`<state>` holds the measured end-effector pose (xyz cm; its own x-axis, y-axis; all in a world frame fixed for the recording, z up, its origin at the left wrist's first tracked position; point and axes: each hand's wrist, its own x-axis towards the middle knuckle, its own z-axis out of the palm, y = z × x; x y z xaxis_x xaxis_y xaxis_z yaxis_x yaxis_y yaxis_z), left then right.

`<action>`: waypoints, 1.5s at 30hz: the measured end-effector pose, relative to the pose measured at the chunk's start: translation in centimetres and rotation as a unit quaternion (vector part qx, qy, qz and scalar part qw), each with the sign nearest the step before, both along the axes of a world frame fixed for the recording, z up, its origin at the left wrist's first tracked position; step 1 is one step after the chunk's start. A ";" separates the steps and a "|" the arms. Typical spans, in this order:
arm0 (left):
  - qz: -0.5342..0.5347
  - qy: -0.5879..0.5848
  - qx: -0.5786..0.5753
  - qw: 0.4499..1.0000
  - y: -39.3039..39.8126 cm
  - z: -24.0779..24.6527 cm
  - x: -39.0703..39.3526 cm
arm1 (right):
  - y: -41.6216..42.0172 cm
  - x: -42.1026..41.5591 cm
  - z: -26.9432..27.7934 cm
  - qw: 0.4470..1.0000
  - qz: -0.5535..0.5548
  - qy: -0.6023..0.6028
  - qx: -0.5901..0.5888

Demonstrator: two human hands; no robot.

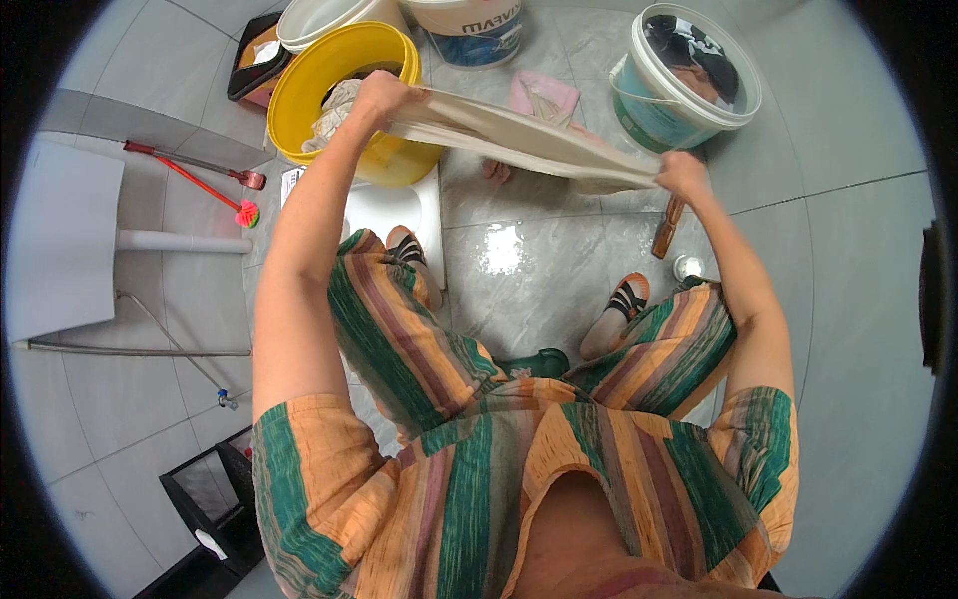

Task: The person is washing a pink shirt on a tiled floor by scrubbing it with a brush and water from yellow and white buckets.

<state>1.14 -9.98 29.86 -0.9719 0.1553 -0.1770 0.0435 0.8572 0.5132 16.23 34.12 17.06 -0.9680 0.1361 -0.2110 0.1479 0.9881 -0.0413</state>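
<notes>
A light beige cloth [524, 142] is stretched between my two hands above the tiled floor. My left hand [385, 96] grips one end, over the rim of a yellow bucket [404, 150] that has crumpled pale cloth [337, 108] inside. The other end is held by my right hand [682, 176], just below a white and teal bucket [658, 105] with dark and pinkish clothes [696, 60] in it. Partly hidden behind the stretched cloth, a pink and beige cloth [545, 93] lies on the floor. A brown wooden-looking object [666, 230] is below my right hand.
More buckets, one white [322, 19] and one white and blue [475, 34], stand at the back. A black bin [258, 71] is beside them. A red toilet brush [245, 213] is at left. Under the yellow bucket is a white floor fixture [404, 210]. The floor [524, 284] looks wet.
</notes>
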 end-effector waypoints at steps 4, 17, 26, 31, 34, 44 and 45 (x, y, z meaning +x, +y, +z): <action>-0.078 -0.033 0.004 0.996 -1.4 0.9 -0.2 | 4.5 0.0 0.8 0.972 -0.140 0.187 0.001; -0.045 0.085 -0.121 0.988 -1.8 3.3 -0.8 | 6.0 -3.8 5.3 0.382 -0.389 0.356 -0.759; 0.227 -0.154 0.442 0.854 -0.3 5.0 -1.1 | 6.0 -4.7 12.4 0.474 -0.352 0.447 -0.672; 0.160 -0.210 0.513 0.817 -4.2 5.4 -8.4 | 5.5 -4.1 16.2 0.575 -0.315 0.440 -0.613; 0.181 -0.290 0.516 0.786 -3.6 5.8 -9.3 | 6.7 -2.6 17.3 0.615 -0.327 0.398 -0.597; 0.099 -0.129 0.196 0.967 -5.1 12.2 -1.1 | 13.7 2.6 20.9 0.881 -0.184 0.394 -0.188; 0.089 -0.111 0.134 0.981 -5.0 12.3 -0.7 | 14.3 2.6 20.7 0.896 -0.150 0.404 -0.111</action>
